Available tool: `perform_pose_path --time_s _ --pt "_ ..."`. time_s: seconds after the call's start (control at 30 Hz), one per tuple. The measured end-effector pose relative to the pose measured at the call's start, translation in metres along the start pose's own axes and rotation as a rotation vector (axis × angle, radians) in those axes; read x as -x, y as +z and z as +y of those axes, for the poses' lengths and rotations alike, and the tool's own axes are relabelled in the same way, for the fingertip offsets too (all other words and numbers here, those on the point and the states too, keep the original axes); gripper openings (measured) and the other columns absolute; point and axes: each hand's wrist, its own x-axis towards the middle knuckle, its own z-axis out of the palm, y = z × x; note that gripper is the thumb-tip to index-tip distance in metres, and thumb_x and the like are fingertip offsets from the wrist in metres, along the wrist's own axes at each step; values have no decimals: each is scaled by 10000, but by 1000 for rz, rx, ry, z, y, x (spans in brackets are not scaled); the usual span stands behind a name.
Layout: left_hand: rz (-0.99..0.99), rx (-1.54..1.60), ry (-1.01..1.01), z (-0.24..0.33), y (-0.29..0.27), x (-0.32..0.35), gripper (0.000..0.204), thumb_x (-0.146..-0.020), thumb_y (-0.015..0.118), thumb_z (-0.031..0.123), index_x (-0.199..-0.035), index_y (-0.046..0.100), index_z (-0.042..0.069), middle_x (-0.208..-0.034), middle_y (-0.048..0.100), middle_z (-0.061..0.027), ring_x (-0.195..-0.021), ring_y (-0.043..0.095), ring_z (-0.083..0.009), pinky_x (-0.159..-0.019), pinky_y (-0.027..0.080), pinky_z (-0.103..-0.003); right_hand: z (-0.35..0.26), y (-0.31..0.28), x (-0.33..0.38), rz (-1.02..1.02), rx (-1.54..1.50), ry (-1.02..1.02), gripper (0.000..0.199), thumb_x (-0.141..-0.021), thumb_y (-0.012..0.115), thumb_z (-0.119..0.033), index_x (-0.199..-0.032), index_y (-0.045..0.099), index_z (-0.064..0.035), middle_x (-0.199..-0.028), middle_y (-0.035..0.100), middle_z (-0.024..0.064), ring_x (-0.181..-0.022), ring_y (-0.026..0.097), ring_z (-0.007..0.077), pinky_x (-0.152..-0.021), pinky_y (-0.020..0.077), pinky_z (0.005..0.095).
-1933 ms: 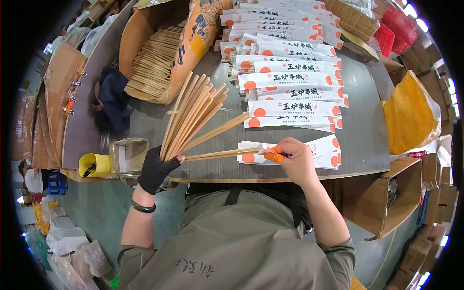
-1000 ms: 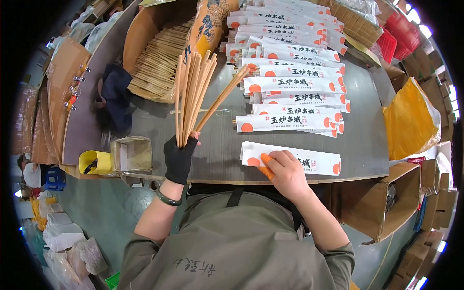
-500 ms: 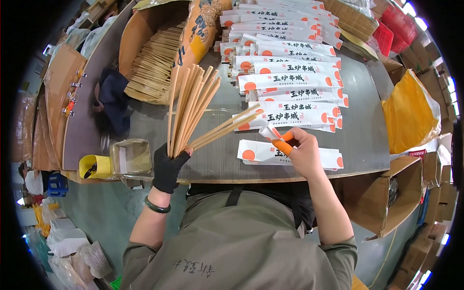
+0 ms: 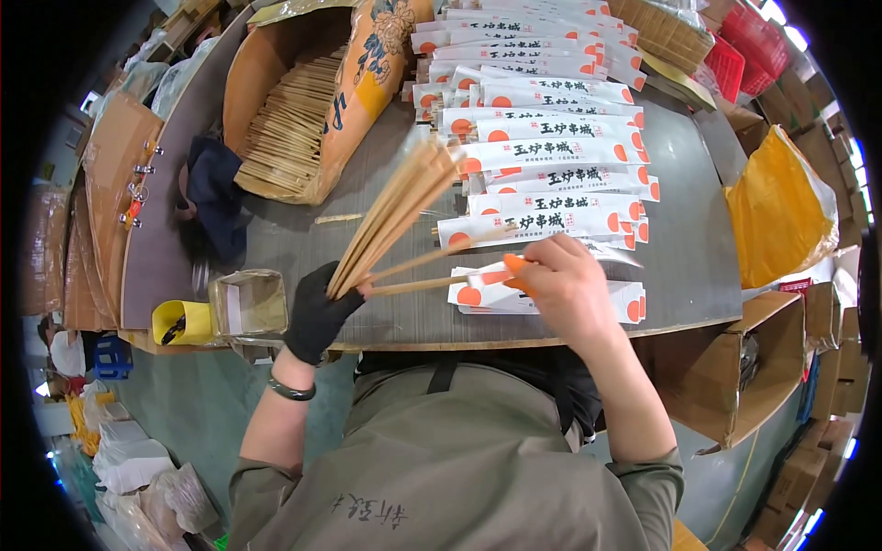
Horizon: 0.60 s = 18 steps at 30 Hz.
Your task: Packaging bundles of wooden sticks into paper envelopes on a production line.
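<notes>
Left hand (image 4: 323, 312) over near edge of desk (image 4: 698, 230), grip closed round chopsticks (image 4: 390, 220). Right hand (image 4: 567, 286) pinches a sleeve (image 4: 487, 275) at their tips, above a stack (image 4: 501, 300). Beyond, sleeve rows (image 4: 547, 151) run toward far edge; carton (image 4: 367, 87) at far left.

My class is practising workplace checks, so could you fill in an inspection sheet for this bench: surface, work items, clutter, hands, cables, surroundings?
Surface: grey tabletop, wood-grained.
Work items: wooden sticks, fanned out; white paper sleeve at a stick's end; overlapping printed sleeves beyond.
Clutter: dark cloth and yellow container, left side.
Hands: left hand, black fingerless glove, grips the sticks; right hand, orange finger covering, pinches the sleeve.
Cables: nothing seen.
Surroundings: yellow bag and open cardboard box, right side.
</notes>
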Motion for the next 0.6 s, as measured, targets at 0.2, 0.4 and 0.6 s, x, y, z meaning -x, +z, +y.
perform_pose_path --time_s 0.2,0.4,0.6 --pt "99 494 108 24 86 -26 320 -980 574 238 -1186 620 -3 -1027 672 -50 -866 606 -118 -806 491 -276 -26 33 -24 -73 2 -136 258 -716 689 -113 -967 650 -69 -882 581 23 -880 578 218 -761 464 362" --pt "329 146 37 -2 49 -28 223 -992 553 218 -1100 650 48 -805 598 25 -671 488 -25 -605 424 -214 -31 19 18 -385 24 -30 469 -778 686 -112 -1214 552 -7 -997 549 97 -925 565 270 -795 474 398" --pt "341 491 -126 -17 54 -23 181 -960 607 198 -1037 644 38 -716 549 25 -610 481 -46 -552 401 -212 -28 37 43 -220 99 -96 434 -733 629 -48 -1160 582 11 -1013 575 105 -948 579 271 -807 487 383"
